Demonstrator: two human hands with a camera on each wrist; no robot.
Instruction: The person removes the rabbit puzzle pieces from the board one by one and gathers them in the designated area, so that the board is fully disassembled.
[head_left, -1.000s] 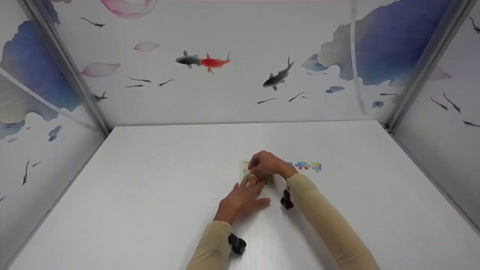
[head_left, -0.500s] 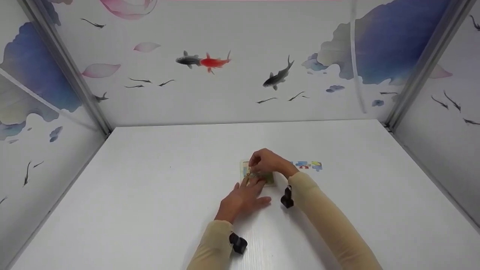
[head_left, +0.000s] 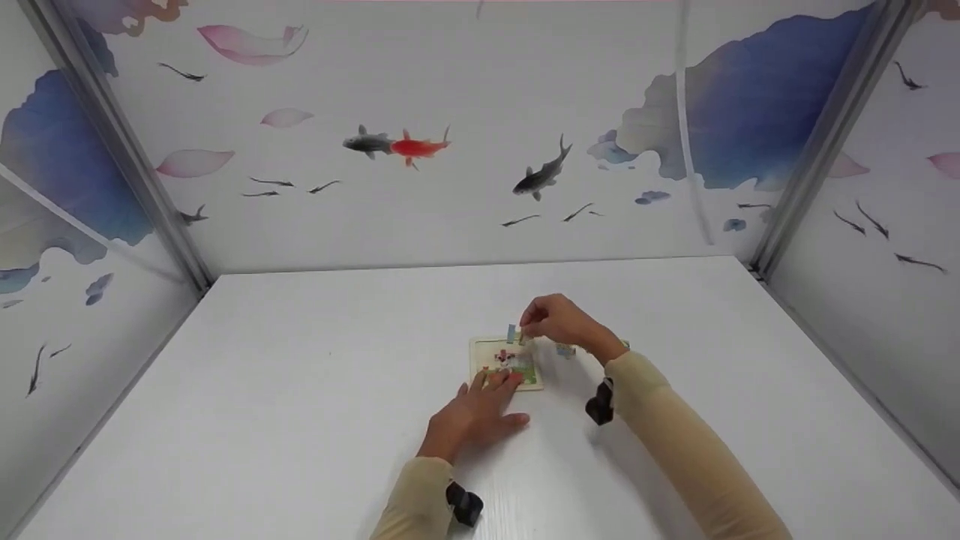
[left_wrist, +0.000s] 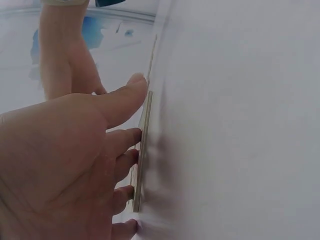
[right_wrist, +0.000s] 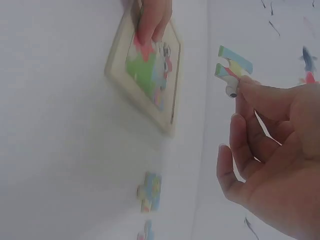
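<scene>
The enclosure is a three-sided booth. Its back wall [head_left: 465,150] and both side panels carry a printed scene of grey and red fish, pink petals and blue leaves. Grey metal posts [head_left: 127,157] stand at the two rear corners.

The desk [head_left: 300,390] is white with a faint wood grain and fills the booth floor from wall to wall.

Both forearms wear beige sleeves [head_left: 675,450], each with a small black device strapped at the wrist.

The left hand [head_left: 476,412] lies flat on the desk, fingers straight and spread, released of any grasp. Its fingertips [right_wrist: 150,25] press on the near edge of the puzzle board [head_left: 504,363]. The left wrist view shows the same fingers against the thin board edge [left_wrist: 141,160].

The right hand [head_left: 559,321] is raised just above the far right corner of the board. Thumb and forefinger pinch a puzzle piece [right_wrist: 233,64], blue and white, held clear of the board; the other fingers are loosely curled.

The board is a small square wooden tray, flat on the desk near its middle, with a picture of green, pink and white partly filled in.

Loose pieces [right_wrist: 151,192] lie on the desk just right of the board, apart from it. One is pale blue and green; the others are too blurred to tell.
</scene>
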